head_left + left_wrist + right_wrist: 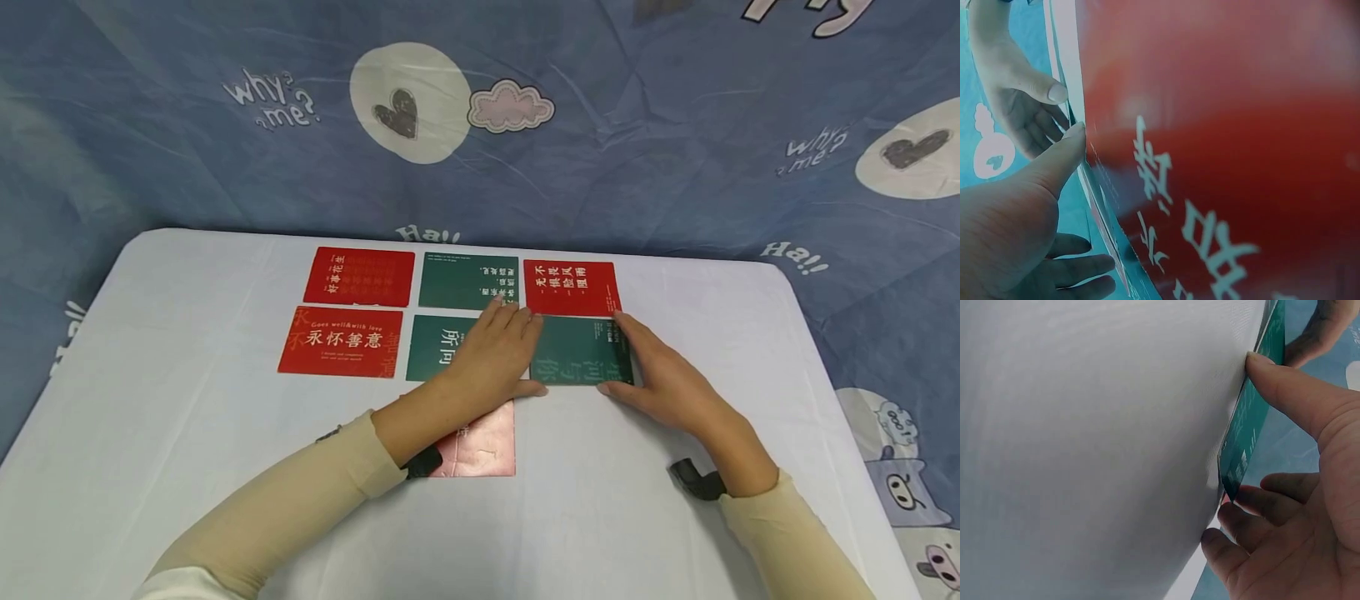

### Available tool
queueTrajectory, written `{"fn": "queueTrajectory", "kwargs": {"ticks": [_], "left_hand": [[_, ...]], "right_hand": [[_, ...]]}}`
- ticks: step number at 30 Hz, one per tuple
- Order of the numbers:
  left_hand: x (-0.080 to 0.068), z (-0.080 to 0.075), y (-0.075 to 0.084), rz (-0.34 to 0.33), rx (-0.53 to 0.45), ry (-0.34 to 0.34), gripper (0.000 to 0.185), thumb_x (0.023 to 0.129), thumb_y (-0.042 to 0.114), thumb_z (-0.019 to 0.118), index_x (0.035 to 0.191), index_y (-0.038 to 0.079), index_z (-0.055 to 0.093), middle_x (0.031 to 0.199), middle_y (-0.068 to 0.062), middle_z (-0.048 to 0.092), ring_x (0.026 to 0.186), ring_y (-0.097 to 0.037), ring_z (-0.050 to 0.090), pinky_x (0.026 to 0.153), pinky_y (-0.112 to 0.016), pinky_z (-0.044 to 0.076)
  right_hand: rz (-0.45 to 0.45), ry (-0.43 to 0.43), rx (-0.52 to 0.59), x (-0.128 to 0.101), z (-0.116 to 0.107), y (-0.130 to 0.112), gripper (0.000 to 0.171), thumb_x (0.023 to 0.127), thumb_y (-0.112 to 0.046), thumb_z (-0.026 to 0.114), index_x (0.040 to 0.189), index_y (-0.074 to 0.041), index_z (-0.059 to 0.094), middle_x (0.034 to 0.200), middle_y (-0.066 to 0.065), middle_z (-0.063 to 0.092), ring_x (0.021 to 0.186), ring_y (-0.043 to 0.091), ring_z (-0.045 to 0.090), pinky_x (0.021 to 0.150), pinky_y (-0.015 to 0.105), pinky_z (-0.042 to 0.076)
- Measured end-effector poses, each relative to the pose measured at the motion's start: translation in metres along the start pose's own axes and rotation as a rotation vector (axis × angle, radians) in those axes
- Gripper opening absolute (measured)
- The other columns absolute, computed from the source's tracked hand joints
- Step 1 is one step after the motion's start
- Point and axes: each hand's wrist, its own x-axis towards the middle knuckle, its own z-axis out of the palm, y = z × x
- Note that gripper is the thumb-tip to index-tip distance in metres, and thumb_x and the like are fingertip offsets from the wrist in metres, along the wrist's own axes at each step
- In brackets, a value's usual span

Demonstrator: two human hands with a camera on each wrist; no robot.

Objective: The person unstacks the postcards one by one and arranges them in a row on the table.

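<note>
A green card (577,354) with white lettering lies flat on the white table between the two hands. My right hand (667,383) touches its right end, with the thumb at the lower edge and the fingertips by the upper right corner. My left hand (495,354) lies over another green card (429,346), partly hiding it, its thumb by the first card's lower left corner. Under the left forearm is a shiny reddish card (483,446), partly covered; the left wrist view shows a red card surface (1241,144) with white characters close up.
Behind the hands lie a red card (360,277), a green card (457,279) and another red card (572,287) in a row. A red card (341,354) with white characters lies at the left. Blue printed cloth (600,192) hangs behind the white table (187,417).
</note>
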Motion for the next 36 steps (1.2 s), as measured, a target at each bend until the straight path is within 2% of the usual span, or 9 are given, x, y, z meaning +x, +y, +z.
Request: {"fn": "queueTrajectory", "kwargs": {"ticks": [6, 12, 22, 29, 36], "left_hand": [[-0.002, -0.001, -0.004, -0.02, -0.014, -0.018, 0.098, 0.085, 0.066, 0.077, 0.153, 0.001, 0.049, 0.153, -0.02, 0.051, 0.145, -0.036, 0.042, 0.127, -0.056, 0.017], [-0.008, -0.01, -0.013, -0.049, -0.004, -0.037, 0.103, 0.086, 0.072, 0.072, 0.157, 0.003, 0.044, 0.158, -0.018, 0.046, 0.148, -0.036, 0.038, 0.128, -0.055, 0.012], [-0.026, -0.025, -0.024, -0.062, -0.092, 0.002, 0.1, 0.087, 0.066, 0.075, 0.156, 0.001, 0.045, 0.159, -0.018, 0.045, 0.149, -0.038, 0.037, 0.128, -0.055, 0.008], [-0.046, -0.032, -0.034, -0.077, -0.152, 0.005, 0.102, 0.086, 0.065, 0.076, 0.158, 0.002, 0.043, 0.162, -0.017, 0.043, 0.15, -0.037, 0.035, 0.128, -0.054, 0.003], [-0.079, -0.04, -0.046, -0.123, -0.189, 0.014, 0.104, 0.08, 0.06, 0.084, 0.158, 0.003, 0.044, 0.16, -0.017, 0.044, 0.149, -0.038, 0.036, 0.128, -0.054, 0.005]], "right_hand": [[-0.022, 0.011, -0.016, 0.001, 0.001, 0.0, 0.104, 0.087, -0.02, 0.086, 0.165, -0.002, 0.02, 0.168, 0.021, 0.028, 0.152, 0.041, 0.03, 0.119, 0.06, 0.032], [-0.038, 0.036, -0.045, 0.0, 0.001, -0.003, 0.106, 0.086, -0.021, 0.088, 0.166, -0.003, 0.02, 0.168, 0.02, 0.027, 0.153, 0.041, 0.029, 0.117, 0.062, 0.035], [-0.083, 0.047, -0.09, -0.005, 0.004, -0.022, 0.107, 0.083, -0.028, 0.091, 0.164, -0.002, 0.026, 0.169, 0.018, 0.027, 0.155, 0.038, 0.026, 0.115, 0.059, 0.039], [-0.14, 0.033, -0.13, -0.013, 0.004, -0.047, 0.106, 0.082, -0.034, 0.091, 0.163, -0.001, 0.031, 0.17, 0.015, 0.028, 0.154, 0.037, 0.028, 0.116, 0.057, 0.039], [-0.195, 0.008, -0.164, -0.021, 0.01, -0.069, 0.105, 0.083, -0.04, 0.09, 0.162, -0.002, 0.033, 0.171, 0.011, 0.027, 0.157, 0.031, 0.026, 0.119, 0.053, 0.036]]}}
